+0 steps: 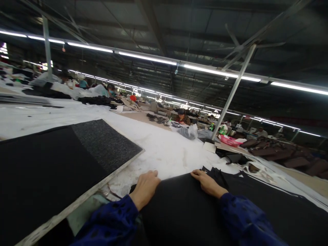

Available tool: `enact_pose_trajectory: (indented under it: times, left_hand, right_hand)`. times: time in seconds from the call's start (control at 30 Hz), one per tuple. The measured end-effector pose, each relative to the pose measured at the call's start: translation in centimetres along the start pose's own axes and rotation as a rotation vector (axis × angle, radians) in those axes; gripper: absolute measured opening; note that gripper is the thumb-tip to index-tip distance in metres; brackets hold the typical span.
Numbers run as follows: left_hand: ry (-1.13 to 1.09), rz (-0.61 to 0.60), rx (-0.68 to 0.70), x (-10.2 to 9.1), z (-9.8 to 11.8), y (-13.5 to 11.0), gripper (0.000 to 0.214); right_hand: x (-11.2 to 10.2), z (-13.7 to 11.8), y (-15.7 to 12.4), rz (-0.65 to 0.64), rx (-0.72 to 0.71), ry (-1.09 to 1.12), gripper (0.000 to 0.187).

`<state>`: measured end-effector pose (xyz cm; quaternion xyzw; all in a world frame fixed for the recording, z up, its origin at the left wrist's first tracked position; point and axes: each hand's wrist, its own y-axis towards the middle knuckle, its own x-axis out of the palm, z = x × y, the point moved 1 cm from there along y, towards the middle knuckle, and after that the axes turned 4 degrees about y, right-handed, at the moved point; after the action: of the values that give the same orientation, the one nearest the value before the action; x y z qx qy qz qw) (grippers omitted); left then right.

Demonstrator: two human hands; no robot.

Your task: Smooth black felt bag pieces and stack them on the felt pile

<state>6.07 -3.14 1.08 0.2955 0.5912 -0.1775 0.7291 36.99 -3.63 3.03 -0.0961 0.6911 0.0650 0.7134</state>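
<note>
A black fabric panel (176,201) hangs from both my hands, its upper edge stretched between them over the near side of the white table. My left hand (145,188) is closed on the panel's left corner, with the fingertips curled out of sight. At the upper right of the same panel, my right hand (208,183) pinches the edge between thumb and fingers. On the left lies another black cloth (51,164) with a speckled dark grey strip (105,143) at its far end. Beside my right forearm rests a spread of black fabric pieces (271,198).
The white table (164,143) stretches away ahead. Farther off are a clear plastic bag (188,132), a pink basket (231,140) and white straps (263,171). A slanting metal post (233,92) stands at right. A co-worker (182,118) sits across the table; dark brown pieces (289,155) lie far right.
</note>
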Motion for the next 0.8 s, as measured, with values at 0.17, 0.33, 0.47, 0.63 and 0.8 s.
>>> enact_pose_trajectory:
  times: [0.17,0.33,0.47,0.63,0.8]
  left_hand:
    - [0.005,-0.006,0.003,0.0,0.0,-0.1,0.032]
    - [0.029,-0.015,0.006,-0.5,0.3,-0.1,0.03]
    - [0.016,-0.023,0.0,-1.1,-0.6,-1.0,0.031]
    - [0.023,0.039,0.042,-1.1,-3.4,-3.1,0.027]
    - [0.051,0.101,0.047,-0.9,-4.6,-4.8,0.023]
  right_hand:
    - [-2.0,-0.8,0.7,-0.026,0.13,-0.126,0.05]
    - [-2.1,-8.4,1.3,0.023,-0.305,0.16,0.058]
    - [0.1,-10.7,1.1,0.057,-0.332,0.268,0.059]
    - [1.1,-9.6,1.3,0.064,-0.353,0.301,0.065]
    - [0.9,-10.5,1.4,-0.017,-0.313,0.107,0.076]
